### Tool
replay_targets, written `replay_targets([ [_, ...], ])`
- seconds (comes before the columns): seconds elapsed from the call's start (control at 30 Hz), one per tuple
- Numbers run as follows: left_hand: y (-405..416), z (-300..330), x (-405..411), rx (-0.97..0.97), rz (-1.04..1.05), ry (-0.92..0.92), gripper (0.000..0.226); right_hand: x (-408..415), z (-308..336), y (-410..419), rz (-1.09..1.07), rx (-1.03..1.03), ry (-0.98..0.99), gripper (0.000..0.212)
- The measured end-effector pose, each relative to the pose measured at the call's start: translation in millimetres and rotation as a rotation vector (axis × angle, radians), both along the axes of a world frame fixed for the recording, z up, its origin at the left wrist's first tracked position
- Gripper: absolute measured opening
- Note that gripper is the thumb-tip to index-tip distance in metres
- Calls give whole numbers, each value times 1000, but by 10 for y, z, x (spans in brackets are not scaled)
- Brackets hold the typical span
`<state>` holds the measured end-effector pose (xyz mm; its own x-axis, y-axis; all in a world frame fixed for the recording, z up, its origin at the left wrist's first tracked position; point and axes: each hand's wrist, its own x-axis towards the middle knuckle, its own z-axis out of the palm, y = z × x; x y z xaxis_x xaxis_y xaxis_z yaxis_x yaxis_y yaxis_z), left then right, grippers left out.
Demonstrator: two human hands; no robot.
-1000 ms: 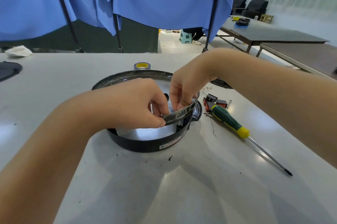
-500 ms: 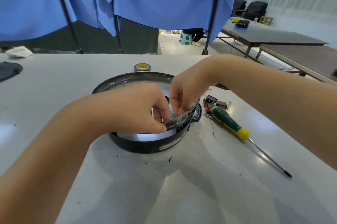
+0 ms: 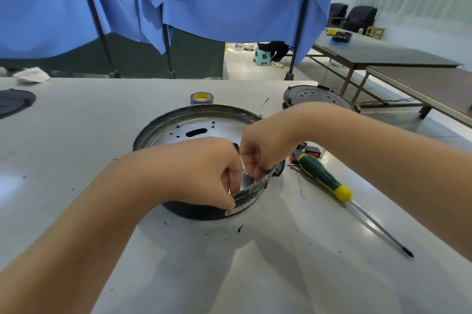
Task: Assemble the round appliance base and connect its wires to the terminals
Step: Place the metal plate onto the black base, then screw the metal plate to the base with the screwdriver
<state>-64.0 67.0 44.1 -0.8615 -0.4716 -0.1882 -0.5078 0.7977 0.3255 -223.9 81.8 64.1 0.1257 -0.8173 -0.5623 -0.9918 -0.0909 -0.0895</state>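
In the head view the round base (image 3: 194,135) sits mid-table, with the left hand (image 3: 199,173) and right hand (image 3: 263,150) close together, both pinching its near rim. The screwdriver (image 3: 324,181) lies unused just right of it. No wire connection shows, so I judge assembly early, wiring still ahead.

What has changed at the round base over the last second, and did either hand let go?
Little changed. Neither let go: the left hand and right hand still pinch the curved metal strip at the near rim of the round base. The view shifted, so a second round part now shows behind the right forearm. The screwdriver and tape roll stayed put.
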Motion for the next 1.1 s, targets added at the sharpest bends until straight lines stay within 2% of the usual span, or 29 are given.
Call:
replay_targets([
  [0.23, -6, -35, -10, 22, 21, -20, 15, -78, -86, 51, -54, -55, -100, 16],
  [0.47, 25, -111, -80, -88, -1, -46, 19, -139, -93, 81, -103, -56, -180, 8],
  [0.57, 7, -121, -79, -77, -4, -53, 20, -214, -81, 147, -145, -247, -248, 4],
  [0.67, -29, -86, -55, -23, 34, -38, 36, -340, -67, 267, -233, -579, -450, 5],
  [0.77, -75, -70, -63, 61, 78, 55, 39, -469, -147, 371, -332, -760, -592, 6],
  [0.87, -119, -130, -112, 39, 122, 170, 25, -518, -339, 420, -380, -820, -600, 7],
  [1.0, -147, -266, -164, 17, 114, 201, 8, -603, -585, 526, -462, -1056, -585, 12],
  [1.1, -161, -304, -193, 17, 83, 252, 5, -786, -706, 600, -619, -1088, -417, 11],
])
